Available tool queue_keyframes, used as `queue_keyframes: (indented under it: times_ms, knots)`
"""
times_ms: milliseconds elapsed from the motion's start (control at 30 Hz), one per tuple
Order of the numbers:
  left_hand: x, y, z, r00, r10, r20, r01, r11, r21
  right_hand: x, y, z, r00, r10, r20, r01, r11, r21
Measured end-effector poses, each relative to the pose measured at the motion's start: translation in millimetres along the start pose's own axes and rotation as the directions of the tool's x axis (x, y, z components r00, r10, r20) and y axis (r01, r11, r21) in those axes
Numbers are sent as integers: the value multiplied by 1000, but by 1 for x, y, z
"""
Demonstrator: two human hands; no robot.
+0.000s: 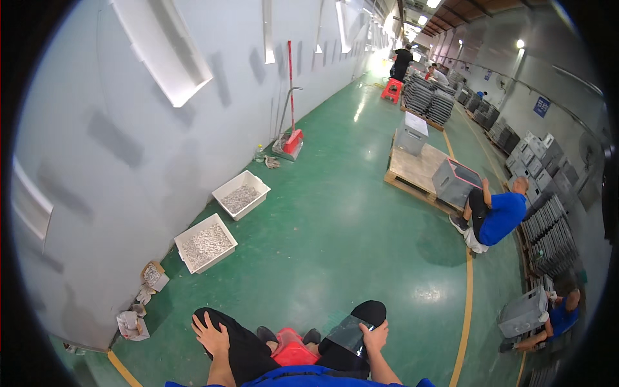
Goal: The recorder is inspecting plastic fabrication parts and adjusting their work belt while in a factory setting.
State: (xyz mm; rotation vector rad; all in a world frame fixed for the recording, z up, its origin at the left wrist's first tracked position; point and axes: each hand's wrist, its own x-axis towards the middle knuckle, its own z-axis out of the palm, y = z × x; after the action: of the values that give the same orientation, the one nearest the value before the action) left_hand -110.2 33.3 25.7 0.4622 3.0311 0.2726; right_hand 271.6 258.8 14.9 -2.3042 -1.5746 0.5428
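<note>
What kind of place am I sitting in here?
Most likely a factory or warehouse floor: a green painted floor with yellow lines, stacks of grey trays, wooden pallets carrying grey crates, and white bins of small metal parts along the wall.

I see a green painted floor (335, 226) stretching ahead of my hands. Ahead and left of my left hand (209, 335), two white trays of small metal parts (205, 243) (240, 195) sit by the wall, with a small open box (153, 275) nearer. Beyond them stands a red dustpan (292, 140). Far ahead of my right hand (375, 335) lies a wooden pallet (416, 171) carrying grey crates (454, 180).
</note>
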Motion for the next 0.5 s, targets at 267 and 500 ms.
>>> queue_keyframes:
  times_ms: [267, 500]
  knots:
    - [-1, -1, 5, 999, -11, -41, 12, 999, 41, 1, -3, -1, 1000, -14, 9, 14, 1000, -27]
    - [-1, 2, 1, 1000, -20, -16, 21, 998, 66, 0, -1, 0, 1000, 8, 9, -8, 1000, -30]
